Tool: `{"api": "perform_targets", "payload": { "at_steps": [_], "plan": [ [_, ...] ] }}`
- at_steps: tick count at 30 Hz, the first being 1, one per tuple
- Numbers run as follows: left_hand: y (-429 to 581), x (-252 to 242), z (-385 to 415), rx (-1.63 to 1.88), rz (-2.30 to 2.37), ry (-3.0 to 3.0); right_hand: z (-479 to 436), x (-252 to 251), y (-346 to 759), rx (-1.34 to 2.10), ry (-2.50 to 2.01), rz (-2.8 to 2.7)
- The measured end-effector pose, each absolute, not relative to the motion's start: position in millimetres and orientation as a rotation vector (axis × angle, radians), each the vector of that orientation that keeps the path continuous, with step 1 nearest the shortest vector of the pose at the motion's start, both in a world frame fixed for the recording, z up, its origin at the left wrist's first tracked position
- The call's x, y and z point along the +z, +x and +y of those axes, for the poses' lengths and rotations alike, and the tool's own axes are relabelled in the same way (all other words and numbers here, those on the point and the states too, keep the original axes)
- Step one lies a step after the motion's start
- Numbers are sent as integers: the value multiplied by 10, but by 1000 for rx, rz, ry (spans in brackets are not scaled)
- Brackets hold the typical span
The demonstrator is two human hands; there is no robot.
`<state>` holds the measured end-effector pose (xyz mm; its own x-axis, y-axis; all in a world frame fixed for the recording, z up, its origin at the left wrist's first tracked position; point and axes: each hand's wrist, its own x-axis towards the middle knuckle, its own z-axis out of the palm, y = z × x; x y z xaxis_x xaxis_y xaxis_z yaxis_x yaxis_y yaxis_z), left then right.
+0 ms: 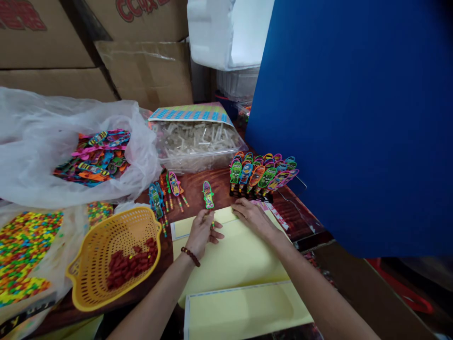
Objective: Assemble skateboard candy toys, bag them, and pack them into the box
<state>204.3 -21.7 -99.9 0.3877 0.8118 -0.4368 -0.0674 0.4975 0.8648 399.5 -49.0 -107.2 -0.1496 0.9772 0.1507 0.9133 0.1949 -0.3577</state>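
Note:
My left hand (202, 230) pinches the lower stick of a green-edged skateboard-shaped toy (208, 194), which stands upright above the fingers. Its other fingers are spread over a yellow sheet (226, 255). Bent and close together, the fingers of my right hand (252, 216) lie against the front edge of a black rack (262, 195); their tips are partly hidden. Several rows of colourful skateboard toys (257, 174) stand on sticks in that rack. Left of my hands, more skateboard toys (174, 184) on beaded sticks lie on the dark table (193, 178).
A yellow basket (87, 264) holds red pieces. Behind it sit a bag of skateboard pieces (95, 158), a bag of small beads (28, 250) and a clear tub of transparent tubes (198, 139). A large blue panel (354, 118) blocks the right side. Cardboard boxes (148, 71) line the back.

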Motion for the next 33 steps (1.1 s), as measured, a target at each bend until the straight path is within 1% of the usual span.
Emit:
{"api": "perform_targets", "payload": {
  "at_steps": [7, 12, 15, 20, 27, 33],
  "plan": [
    [2004, -1010, -199, 664, 954, 838, -539, -1126, 4048, 260, -1718, -2160],
    [1981, -1000, -208, 662, 925, 809, -598, -1130, 4080, 376, -1596, -1992],
    [1974, -1014, -214, 680, 902, 785, -621, -1100, 4156, 502, -1488, -1717],
    [1945, -1014, -258, 774, 874, 762, -647, -993, 4215, 700, -1441, -1036],
    [1928, -767, -458, 825, 755, 853, -781, -673, 3541, 921, -1305, -861],
    [1927, -649, -550, 867, 789, 982, -833, -470, 3195, 978, -1303, -860]
  ]
}}
